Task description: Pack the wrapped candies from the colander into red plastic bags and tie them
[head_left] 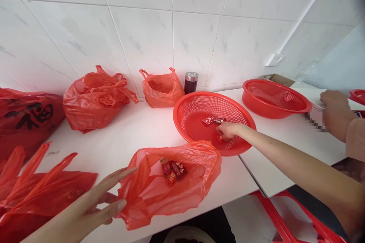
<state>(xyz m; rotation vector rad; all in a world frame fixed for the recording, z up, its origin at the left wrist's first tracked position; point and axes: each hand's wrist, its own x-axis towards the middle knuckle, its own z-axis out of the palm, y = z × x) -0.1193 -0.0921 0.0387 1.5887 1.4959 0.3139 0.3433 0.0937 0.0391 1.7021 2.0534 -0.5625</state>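
Bag with black lettering (34, 115) at far left of my feed, by the wall; in front of it, a handled red bag (62, 186). Next, a bulky red bag (91, 102), top crumpled. Nearer the camera, my left hand (98, 199): thumb and fingers pinch the left rim of an open red bag (176, 199). That bag sits at the near edge of the white table (154, 133), mouth wide; I log several wrapped packets (172, 171) inside. Behind, along the wall: small carrier bag (162, 98), then a dark flask (191, 84) with silver lid. Right of these, a red perforated basket (192, 123), its front rim overlapped in my view by the open bag. My right hand (227, 131) is down in it, fingers curled at a small red packet (219, 138); whether gripped, I cannot tell. Dotted packet (208, 120) lies just beside. Farther right, a second basket (265, 108) and a co-worker's arm (339, 115).
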